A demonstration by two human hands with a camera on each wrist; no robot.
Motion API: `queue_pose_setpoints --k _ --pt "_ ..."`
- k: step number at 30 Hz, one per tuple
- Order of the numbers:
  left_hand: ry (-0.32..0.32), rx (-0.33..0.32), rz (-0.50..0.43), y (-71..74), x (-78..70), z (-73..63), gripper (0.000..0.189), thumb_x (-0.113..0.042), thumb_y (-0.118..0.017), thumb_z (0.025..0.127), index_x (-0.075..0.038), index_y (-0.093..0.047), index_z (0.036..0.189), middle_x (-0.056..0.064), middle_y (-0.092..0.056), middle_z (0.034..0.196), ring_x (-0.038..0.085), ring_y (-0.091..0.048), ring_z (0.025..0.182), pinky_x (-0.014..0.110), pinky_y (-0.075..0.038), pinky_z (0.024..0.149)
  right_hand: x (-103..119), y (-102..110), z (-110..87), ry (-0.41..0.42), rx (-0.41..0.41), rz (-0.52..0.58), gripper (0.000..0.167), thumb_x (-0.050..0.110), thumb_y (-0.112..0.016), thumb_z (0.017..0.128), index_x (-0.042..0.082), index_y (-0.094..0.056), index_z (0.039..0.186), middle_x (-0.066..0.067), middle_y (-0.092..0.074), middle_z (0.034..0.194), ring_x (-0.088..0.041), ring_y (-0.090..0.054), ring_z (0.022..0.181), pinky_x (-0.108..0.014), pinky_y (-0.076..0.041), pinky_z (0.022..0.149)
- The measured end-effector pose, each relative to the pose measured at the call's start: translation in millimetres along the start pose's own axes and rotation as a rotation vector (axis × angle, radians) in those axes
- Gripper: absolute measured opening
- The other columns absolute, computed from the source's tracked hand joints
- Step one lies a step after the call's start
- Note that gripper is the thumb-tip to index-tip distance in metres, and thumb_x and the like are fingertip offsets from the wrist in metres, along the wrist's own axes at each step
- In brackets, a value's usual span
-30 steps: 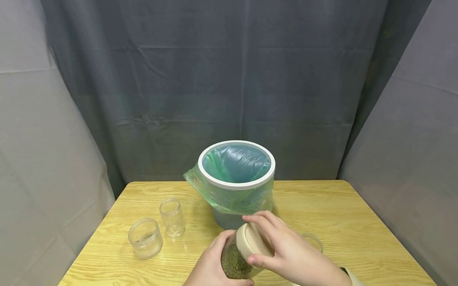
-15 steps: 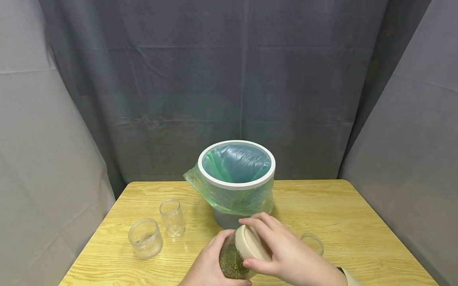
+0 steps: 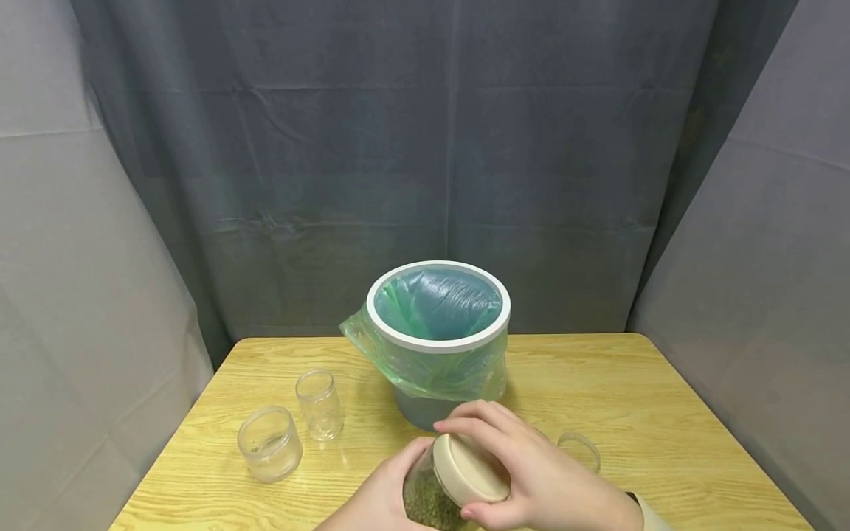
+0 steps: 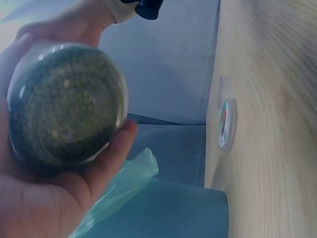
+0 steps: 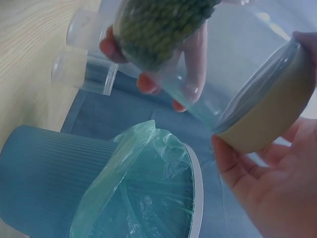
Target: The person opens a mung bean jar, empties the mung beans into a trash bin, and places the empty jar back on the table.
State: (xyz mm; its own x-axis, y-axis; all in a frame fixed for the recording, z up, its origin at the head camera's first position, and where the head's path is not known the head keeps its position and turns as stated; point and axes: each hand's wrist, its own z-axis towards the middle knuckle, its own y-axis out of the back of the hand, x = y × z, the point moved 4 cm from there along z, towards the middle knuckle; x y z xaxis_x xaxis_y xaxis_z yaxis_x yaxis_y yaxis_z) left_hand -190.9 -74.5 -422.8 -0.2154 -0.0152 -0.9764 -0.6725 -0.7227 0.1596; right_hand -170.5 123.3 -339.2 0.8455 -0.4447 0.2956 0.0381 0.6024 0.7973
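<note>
My left hand [image 3: 375,494] grips a clear jar [image 3: 428,501] partly filled with small green beans [image 5: 163,29]. The jar is tilted, its base facing the left wrist camera. Over its mouth sits a beige lid [image 3: 468,470], which my right hand [image 3: 534,472] holds around the edge with fingers and thumb. In the right wrist view the lid lines up with the jar's rim, and an unfilled stretch of clear wall shows between the beans and the lid. Both hands are in front of the lined bin [image 3: 428,409].
A green bag [image 3: 432,376] lines the bin under a white rim ring [image 3: 438,345]. Two clear open containers, a low one [image 3: 272,453] and a taller one [image 3: 321,413], stand at left. To the right are a clear ring-shaped piece [image 3: 595,450] and a printed round disc [image 4: 225,126].
The jar and both hands have moved slightly left and toward me. My right hand has shifted around the lid, whose top now shows more. The bin and containers stay put.
</note>
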Motion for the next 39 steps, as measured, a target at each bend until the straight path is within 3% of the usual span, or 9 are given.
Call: queue_pose_setpoints --k 3,7,10,14,20,25,28,34,39 --pt "0.01 0.063 -0.04 0.0 -1.2 -1.1 0.086 -0.019 -0.084 0.086 -0.028 -0.037 0.157 0.0 -0.058 0.146 0.014 -0.056 0.132 0.027 -0.045 0.109 2 2 0.4 0.064 0.011 0.056 0.073 0.042 -0.082 0.087 0.028 -0.048 0.15 0.013 -0.05 0.142 -0.005 -0.05 0.126 -0.026 -0.052 0.094" --pt "0.039 0.103 -0.005 1.1 -2.9 -2.8 0.093 -0.037 -0.083 0.088 -0.035 -0.027 0.161 -0.006 -0.048 0.157 0.012 -0.042 0.146 0.026 -0.035 0.116 5 5 0.5 0.129 0.038 0.113 0.069 0.043 -0.077 0.091 0.022 -0.049 0.15 0.008 -0.048 0.145 -0.009 -0.048 0.13 -0.028 -0.052 0.097" --pt "0.042 0.114 -0.004 1.5 -4.0 -3.4 0.093 -0.042 -0.082 0.087 -0.034 -0.026 0.162 -0.005 -0.048 0.157 0.012 -0.043 0.145 0.026 -0.035 0.116 6 6 -0.3 0.146 0.061 0.135 0.068 0.043 -0.075 0.093 0.02 -0.048 0.151 0.007 -0.046 0.148 -0.011 -0.047 0.132 -0.028 -0.052 0.098" --pt "0.035 0.129 -0.055 0.8 -3.7 -2.9 0.091 -0.036 -0.082 0.088 -0.031 -0.029 0.161 -0.001 -0.055 0.15 0.015 -0.052 0.137 0.027 -0.041 0.113 7 6 -1.5 0.132 0.101 0.16 0.068 0.04 -0.075 0.094 0.021 -0.046 0.152 0.005 -0.044 0.15 -0.01 -0.047 0.133 -0.029 -0.052 0.097" --pt "0.047 0.118 -0.077 1.6 -2.4 -2.0 0.091 -0.03 -0.084 0.087 -0.033 -0.03 0.16 -0.003 -0.054 0.15 0.016 -0.052 0.138 0.028 -0.041 0.114 6 5 -3.4 0.091 0.152 0.189 0.071 0.033 -0.075 0.095 0.021 -0.041 0.156 0.004 -0.039 0.154 -0.01 -0.047 0.136 -0.03 -0.053 0.1" --pt "0.032 0.039 -0.031 4.4 0.7 0.2 0.084 -0.019 -0.085 0.085 -0.03 -0.039 0.155 0.0 -0.06 0.142 0.015 -0.059 0.128 0.026 -0.047 0.107 4 5 -7.3 -0.012 0.189 0.181 0.081 0.038 -0.075 0.095 0.026 -0.03 0.161 0.005 -0.03 0.163 -0.013 -0.047 0.14 -0.032 -0.052 0.103" --pt "0.036 -0.037 0.059 6.9 2.4 2.2 0.081 -0.017 -0.087 0.081 -0.029 -0.045 0.149 -0.002 -0.064 0.136 0.012 -0.062 0.121 0.025 -0.049 0.102 4 6 -7.5 -0.074 0.159 0.144 0.087 0.043 -0.077 0.092 0.028 -0.028 0.162 0.005 -0.026 0.165 -0.015 -0.045 0.142 -0.034 -0.052 0.104" --pt "0.044 -0.2 0.284 9.7 1.3 5.6 0.082 -0.037 -0.091 0.077 -0.025 -0.046 0.144 -0.005 -0.064 0.13 0.009 -0.063 0.111 0.026 -0.052 0.092 0 7 -5.8 -0.172 0.022 -0.019 0.08 0.045 -0.076 0.092 0.031 -0.034 0.159 0.009 -0.035 0.158 -0.013 -0.05 0.137 -0.036 -0.055 0.1" --pt "0.068 -0.3 0.432 11.7 0.6 6.8 0.088 -0.05 -0.092 0.072 -0.024 -0.047 0.143 -0.006 -0.063 0.128 0.01 -0.062 0.11 0.03 -0.053 0.089 -5 4 -7.0 -0.276 -0.011 -0.091 0.072 0.051 -0.071 0.094 0.031 -0.04 0.156 0.013 -0.042 0.151 -0.011 -0.059 0.126 -0.037 -0.058 0.095"
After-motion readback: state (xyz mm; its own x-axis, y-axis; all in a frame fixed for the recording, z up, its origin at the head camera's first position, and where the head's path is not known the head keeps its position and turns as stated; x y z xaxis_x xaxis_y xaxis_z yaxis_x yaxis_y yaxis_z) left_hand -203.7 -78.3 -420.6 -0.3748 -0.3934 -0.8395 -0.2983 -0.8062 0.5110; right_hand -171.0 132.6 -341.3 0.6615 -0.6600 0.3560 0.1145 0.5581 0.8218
